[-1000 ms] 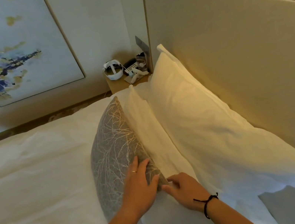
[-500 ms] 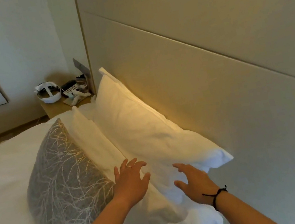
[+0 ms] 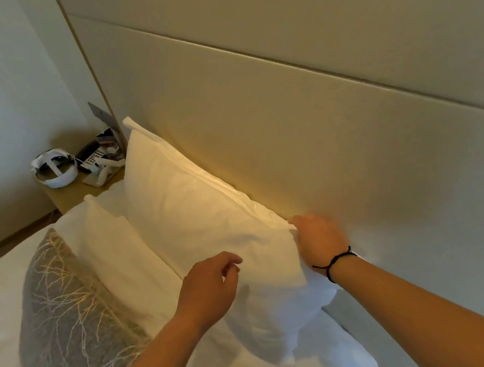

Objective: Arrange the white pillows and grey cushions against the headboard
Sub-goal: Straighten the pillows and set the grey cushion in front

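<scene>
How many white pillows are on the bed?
2 clearly. The big back pillow leans on the headboard, its near corner gripped by the right hand. The front pillow stands between it and the grey cushion. White fabric below the hands may hide another.

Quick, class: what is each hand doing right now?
Left hand: fingers loosely curled over the back pillow, holding nothing.
Right hand: grips that pillow's near corner.

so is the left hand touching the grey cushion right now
No, the left hand is over the big white pillow, while the grey cushion sits untouched beside it.
</scene>
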A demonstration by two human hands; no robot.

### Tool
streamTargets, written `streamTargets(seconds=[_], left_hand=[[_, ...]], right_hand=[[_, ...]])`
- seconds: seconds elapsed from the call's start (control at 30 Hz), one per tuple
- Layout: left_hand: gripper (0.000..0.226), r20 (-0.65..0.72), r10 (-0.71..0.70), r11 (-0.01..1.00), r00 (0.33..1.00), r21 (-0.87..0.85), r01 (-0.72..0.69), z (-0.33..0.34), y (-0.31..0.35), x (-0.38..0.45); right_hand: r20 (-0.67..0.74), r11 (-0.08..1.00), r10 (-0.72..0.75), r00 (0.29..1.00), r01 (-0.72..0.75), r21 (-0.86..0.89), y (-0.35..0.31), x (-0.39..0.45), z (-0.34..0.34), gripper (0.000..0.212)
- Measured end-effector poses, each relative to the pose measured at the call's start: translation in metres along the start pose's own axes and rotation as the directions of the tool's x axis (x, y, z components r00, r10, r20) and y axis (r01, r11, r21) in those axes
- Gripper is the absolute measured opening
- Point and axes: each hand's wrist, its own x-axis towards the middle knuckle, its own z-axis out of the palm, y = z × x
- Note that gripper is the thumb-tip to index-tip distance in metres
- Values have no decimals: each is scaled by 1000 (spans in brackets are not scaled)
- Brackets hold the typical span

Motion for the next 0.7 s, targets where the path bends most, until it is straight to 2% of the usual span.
streamTargets(seconds=[0.13,0.27,0.37,0.47,0.53,0.63,0.7], left_hand=[[23,-7,13,989,1000,149,-11,8,13,63],[24,36,65,962,997,262,-73,17,29,118],[28,135,222,907,966,334,-255,26,41,143],[32,323,344,792,882,404,-457,34,49,155],[38,434,338,727,835,443,-525,39,50,157],[42,544,263,682,797,480,-552,41,50,161],[37,573,255,669,779,477,-570,37,53,164]], right_hand=[[196,966,32,980,-81,247,6,23,16,53],[244,942,7,970,-88,324,14,27,24,60],[226,942,-11,974,-66,329,16,22,27,43],[238,941,1,971,-82,328,18,15,26,21],[255,937,-7,967,-83,338,19,12,24,12],[248,929,-61,967,-36,368,20,10,20,4],[207,927,-106,973,21,374,20,9,15,14]])
